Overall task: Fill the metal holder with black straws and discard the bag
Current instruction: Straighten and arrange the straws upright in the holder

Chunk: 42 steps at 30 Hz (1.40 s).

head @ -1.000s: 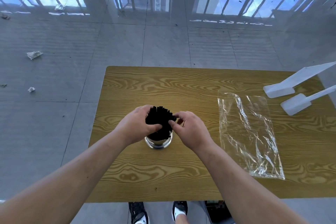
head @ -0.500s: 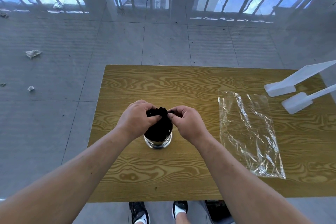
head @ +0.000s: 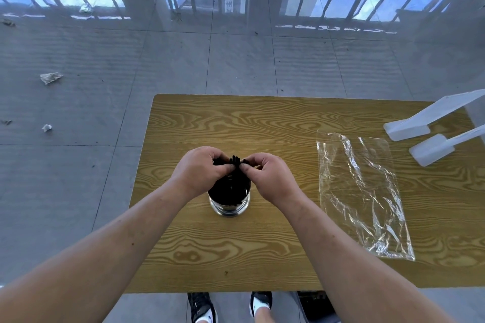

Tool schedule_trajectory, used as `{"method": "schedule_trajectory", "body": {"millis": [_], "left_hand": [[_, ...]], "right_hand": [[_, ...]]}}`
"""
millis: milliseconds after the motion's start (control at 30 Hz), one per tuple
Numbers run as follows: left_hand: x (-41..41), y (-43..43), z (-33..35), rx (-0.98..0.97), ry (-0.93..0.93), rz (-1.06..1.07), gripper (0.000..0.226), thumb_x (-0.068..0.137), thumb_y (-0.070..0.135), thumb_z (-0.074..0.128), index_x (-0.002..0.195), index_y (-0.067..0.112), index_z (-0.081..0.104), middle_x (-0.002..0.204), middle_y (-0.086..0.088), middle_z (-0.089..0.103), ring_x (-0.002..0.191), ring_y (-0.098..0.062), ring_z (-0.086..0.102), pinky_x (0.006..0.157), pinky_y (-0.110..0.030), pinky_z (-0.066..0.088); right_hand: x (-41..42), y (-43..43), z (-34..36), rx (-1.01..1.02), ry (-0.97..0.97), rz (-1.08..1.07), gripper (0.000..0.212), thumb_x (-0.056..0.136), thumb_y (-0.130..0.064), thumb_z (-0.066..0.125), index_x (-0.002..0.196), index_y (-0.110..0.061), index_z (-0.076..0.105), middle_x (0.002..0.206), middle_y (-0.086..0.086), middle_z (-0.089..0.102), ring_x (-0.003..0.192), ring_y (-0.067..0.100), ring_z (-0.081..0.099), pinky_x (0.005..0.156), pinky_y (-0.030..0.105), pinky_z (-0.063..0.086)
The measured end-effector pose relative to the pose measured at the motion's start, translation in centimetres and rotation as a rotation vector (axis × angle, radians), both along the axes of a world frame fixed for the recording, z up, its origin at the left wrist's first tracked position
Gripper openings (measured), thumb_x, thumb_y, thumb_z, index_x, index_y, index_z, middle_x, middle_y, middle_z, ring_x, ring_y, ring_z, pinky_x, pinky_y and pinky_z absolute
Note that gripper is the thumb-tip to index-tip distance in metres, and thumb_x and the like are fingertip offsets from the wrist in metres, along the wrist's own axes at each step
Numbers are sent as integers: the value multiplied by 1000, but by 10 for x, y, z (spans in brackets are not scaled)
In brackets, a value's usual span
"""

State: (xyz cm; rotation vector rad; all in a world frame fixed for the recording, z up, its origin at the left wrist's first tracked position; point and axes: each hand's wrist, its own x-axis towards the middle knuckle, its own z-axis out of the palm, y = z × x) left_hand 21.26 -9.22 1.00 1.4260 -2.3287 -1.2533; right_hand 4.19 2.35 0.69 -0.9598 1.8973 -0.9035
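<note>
A shiny metal holder [head: 228,207] stands upright near the middle of the wooden table [head: 262,123]. A bundle of black straws [head: 231,183] sits in it, with the tips poking up between my hands. My left hand [head: 200,169] grips the tops of the straws from the left. My right hand [head: 267,176] pinches them from the right, so the tips are squeezed together. A clear, empty plastic bag [head: 359,191] lies flat on the table to the right, apart from both hands.
Two white stand feet [head: 420,134] rest on the table's far right corner. Crumpled paper scraps [head: 49,77] lie on the grey tiled floor to the left. My shoes [head: 204,309] show below the near table edge.
The straw tops have been gathered from a spread fan into a tight bunch, and both hands have closed in and risen slightly over them.
</note>
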Motion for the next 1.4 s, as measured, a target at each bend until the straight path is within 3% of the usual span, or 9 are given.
{"method": "schedule_trajectory", "body": {"millis": [133,267,567,700,833,1000,1133,1267,1400], "left_hand": [[-1,-1,-1,18,1,17,11,85,41,83,95,35,81,89,20,75,91,1,68,81,-28,57],[-5,0,-1,44,12,17,11,88,36,80,98,36,81,96,20,76,98,0,68,88,-32,59],[6,-3,-1,53,38,53,12,80,49,87,84,39,80,84,28,76,81,7,70,78,-32,63],[4,0,2,24,43,26,15,80,53,85,87,41,79,88,26,73,90,7,67,78,-24,57],[1,2,8,-74,25,-20,30,79,58,84,104,41,77,108,25,61,111,-6,55,94,-30,47],[0,5,20,-147,55,-42,48,74,74,75,111,44,75,117,22,56,123,-3,39,96,-21,29],[-6,5,33,-180,106,-28,25,81,62,80,97,43,79,107,23,63,116,-4,47,92,-16,33],[-13,11,48,-99,252,1,8,87,53,79,91,46,80,87,29,75,90,3,68,80,-29,54],[-16,16,60,-4,415,-6,9,93,40,79,99,37,83,90,21,80,87,1,76,78,-23,57]], "right_hand": [[5,-4,-1,32,-24,64,19,94,-29,76,112,-33,81,104,-12,79,93,12,73,88,38,61],[10,-8,-3,26,26,24,15,94,-30,75,108,-32,82,102,-13,78,92,10,72,85,35,61],[0,-7,4,-26,-132,-74,5,94,-22,79,94,-23,84,87,-9,82,86,6,77,82,25,61],[0,-8,12,-39,-165,-72,7,93,-22,80,86,-24,81,77,-11,79,71,-1,73,64,14,54],[-2,-10,18,-47,-181,-63,5,92,-21,83,87,-22,83,81,-9,81,76,1,75,68,14,54],[-6,-10,28,-110,-149,-49,4,91,-25,84,87,-25,82,83,-8,82,78,4,76,69,15,55],[-9,-14,49,-228,-189,-49,4,89,-31,83,86,-34,82,86,-8,82,81,4,75,72,16,55],[-12,-18,68,-329,-264,-69,6,92,-26,82,88,-31,84,90,0,83,85,11,76,78,24,60],[-11,-16,77,-352,-318,-81,13,94,-20,82,88,-31,84,87,-4,83,80,2,75,69,15,55]]}}
